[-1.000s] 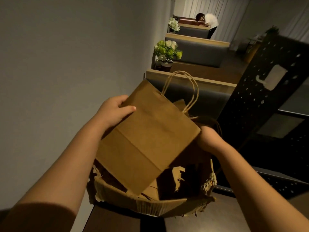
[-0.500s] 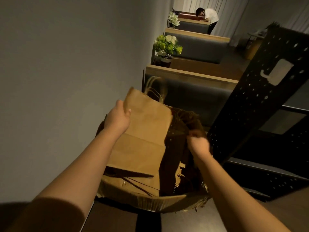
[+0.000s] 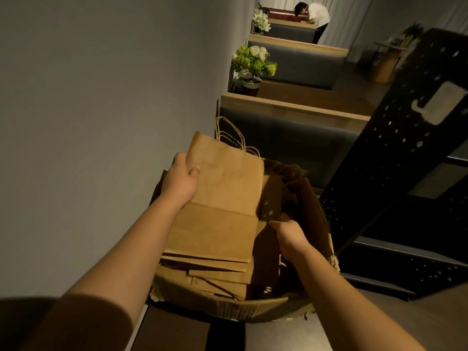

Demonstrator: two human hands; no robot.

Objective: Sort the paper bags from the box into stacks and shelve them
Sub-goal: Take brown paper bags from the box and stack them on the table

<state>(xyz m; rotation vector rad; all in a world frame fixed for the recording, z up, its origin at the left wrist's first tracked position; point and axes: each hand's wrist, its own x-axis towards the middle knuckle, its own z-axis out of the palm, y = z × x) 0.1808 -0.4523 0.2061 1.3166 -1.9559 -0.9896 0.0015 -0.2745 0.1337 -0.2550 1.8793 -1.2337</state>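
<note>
Your left hand [image 3: 181, 182] holds the top paper bag [image 3: 222, 198] over the box [image 3: 253, 309]; your right hand [image 3: 291, 233] reaches inside it, grip hidden.

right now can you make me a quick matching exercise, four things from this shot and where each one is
Things:
1. left hand
2. right hand
3. cardboard box
4. flower pot

Places:
a. down inside the box
b. on the far booth table
c. gripping the top paper bag at its left edge
d. on the near dark table, full of bags

Pairs: 1-c, 2-a, 3-d, 4-b
</note>
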